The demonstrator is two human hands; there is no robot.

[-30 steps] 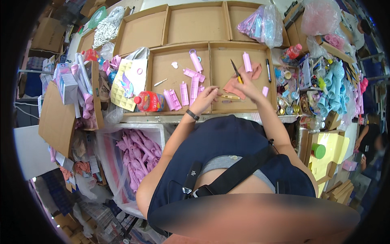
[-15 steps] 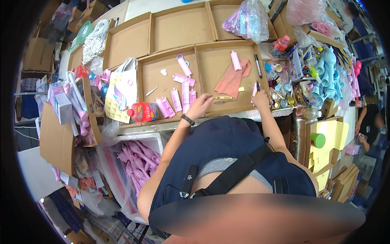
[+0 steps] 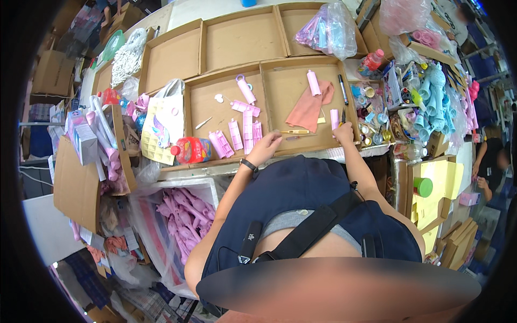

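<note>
My left hand (image 3: 265,149) rests at the front of the cardboard tray (image 3: 266,99), fingers stretched and holding nothing visible. Just past its fingertips lies a slim yellow-handled tool (image 3: 296,131). At the tray's right side my right hand (image 3: 343,133) has its fingers closed at the lower end of a pink plastic tube (image 3: 335,117). A dark pointed thing (image 3: 343,113) shows beside that tube; whether the hand holds it too is unclear. Another pink tube (image 3: 313,83) lies on a salmon cloth (image 3: 309,110). Several pink plastic pieces (image 3: 247,129) lie in the left compartment.
A red-capped bottle (image 3: 191,150) lies at the tray's front left. A black marker (image 3: 342,89) is by the right wall. Small paint jars (image 3: 371,121) and pale blue parts (image 3: 433,97) crowd the right. A bin of pink parts (image 3: 183,215) stands at my left.
The pink tube at my right hand has turned and shows more of its side. My left hand has shifted slightly, its fingertips dipping toward me. The whole view has moved a little.
</note>
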